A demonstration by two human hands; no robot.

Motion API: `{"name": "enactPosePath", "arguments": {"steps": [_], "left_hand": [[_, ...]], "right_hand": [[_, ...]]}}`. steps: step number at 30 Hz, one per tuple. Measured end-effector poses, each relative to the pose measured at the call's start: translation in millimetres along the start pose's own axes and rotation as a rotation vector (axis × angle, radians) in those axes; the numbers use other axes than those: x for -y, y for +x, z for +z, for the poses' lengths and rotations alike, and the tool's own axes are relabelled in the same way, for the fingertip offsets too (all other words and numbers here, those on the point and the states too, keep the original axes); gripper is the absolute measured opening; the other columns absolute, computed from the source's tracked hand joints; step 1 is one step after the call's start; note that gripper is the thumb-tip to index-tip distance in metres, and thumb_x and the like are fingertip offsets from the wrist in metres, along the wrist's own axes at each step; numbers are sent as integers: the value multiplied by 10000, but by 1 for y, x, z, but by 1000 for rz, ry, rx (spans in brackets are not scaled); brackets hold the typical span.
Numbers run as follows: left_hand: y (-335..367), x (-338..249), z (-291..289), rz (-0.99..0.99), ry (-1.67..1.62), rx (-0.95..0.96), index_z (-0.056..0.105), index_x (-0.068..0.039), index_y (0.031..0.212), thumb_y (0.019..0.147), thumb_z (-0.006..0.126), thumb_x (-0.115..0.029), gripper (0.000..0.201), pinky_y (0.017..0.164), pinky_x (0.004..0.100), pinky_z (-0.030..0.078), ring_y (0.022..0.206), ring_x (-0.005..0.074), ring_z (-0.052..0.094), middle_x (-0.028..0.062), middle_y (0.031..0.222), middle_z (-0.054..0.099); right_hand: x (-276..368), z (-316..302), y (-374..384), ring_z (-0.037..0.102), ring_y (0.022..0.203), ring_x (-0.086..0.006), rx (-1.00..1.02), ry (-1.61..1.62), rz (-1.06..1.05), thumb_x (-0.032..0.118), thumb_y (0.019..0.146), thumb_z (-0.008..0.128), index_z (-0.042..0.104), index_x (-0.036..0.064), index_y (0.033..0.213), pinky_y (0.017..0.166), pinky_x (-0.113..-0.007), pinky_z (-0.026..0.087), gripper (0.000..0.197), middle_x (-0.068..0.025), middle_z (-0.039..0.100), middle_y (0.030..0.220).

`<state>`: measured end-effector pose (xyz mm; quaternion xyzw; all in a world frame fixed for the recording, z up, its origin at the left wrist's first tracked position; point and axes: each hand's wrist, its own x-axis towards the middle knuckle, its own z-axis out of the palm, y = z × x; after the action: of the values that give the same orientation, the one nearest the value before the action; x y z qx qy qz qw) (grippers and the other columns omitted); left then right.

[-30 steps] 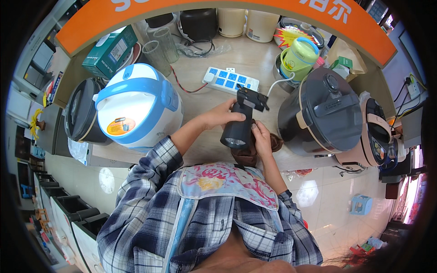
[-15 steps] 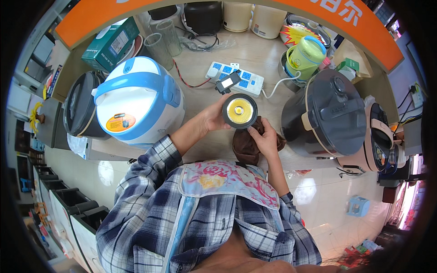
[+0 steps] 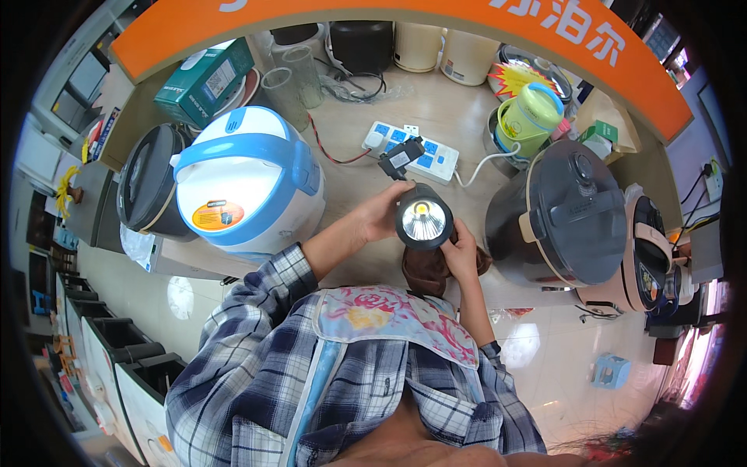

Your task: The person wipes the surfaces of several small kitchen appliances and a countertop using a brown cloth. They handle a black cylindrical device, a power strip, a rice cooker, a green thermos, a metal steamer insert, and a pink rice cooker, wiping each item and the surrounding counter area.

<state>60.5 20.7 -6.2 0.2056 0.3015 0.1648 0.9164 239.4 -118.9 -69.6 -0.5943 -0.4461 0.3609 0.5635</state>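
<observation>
Holding: left hand (image 3: 379, 213) grasps black lamp (image 3: 424, 220) by its left side
Lamp: between 2 hands
Right hand (image 3: 464, 251): at lower-right rim; cannot tell whether clenched

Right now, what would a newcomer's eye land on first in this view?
Probably the bright orange sign arching across the top edge, then the bulky blue-and-white cooker at left. In the centre, the black spotlight shows its shiny round face to the camera, held in the left hand, with the right hand at its lower right rim.
</observation>
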Motion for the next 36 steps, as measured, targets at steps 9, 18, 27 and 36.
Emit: {"name": "enactPosePath", "arguments": {"steps": [9, 18, 27, 36], "left_hand": [[-4, -4, 18, 122, 28, -53, 621, -78, 1322, 995, 619, -432, 482, 1004, 400, 538, 1105, 225, 683, 88, 1239, 692], [32, -68, 21, 728, 357, -287, 647, -30, 1221, 893, 797, -210, 403, 998, 349, 493, 1104, 190, 632, 60, 1163, 689], [105, -139, -37, 1506, 672, -1045, 417, -60, 1427, 769, 844, -230, 802, 1046, 407, 440, 1199, 305, 566, 158, 1303, 574], [114, -165, -50, 1564, 776, -1435, 408, -52, 1429, 733, 854, -249, 850, 1027, 463, 448, 1189, 411, 572, 202, 1315, 576]], "right_hand": [[-23, 1, -5, 592, 916, -97, -52, -39, -49, 26, 880, 724, 604, -61, 1162, 817, -272, 510, 318, -58, 694, 1024], [-8, 9, -10, 636, 861, -125, -118, -92, -133, 126, 900, 737, 633, -33, 1118, 808, -297, 525, 289, -98, 724, 958], [-21, 12, -10, 661, 879, -359, -149, -206, -225, 204, 881, 745, 615, -14, 1093, 802, -395, 525, 331, -202, 670, 957], [-21, 10, -11, 658, 895, -385, -124, -269, -248, 205, 888, 740, 610, -43, 1099, 804, -414, 527, 350, -223, 655, 968]]}}
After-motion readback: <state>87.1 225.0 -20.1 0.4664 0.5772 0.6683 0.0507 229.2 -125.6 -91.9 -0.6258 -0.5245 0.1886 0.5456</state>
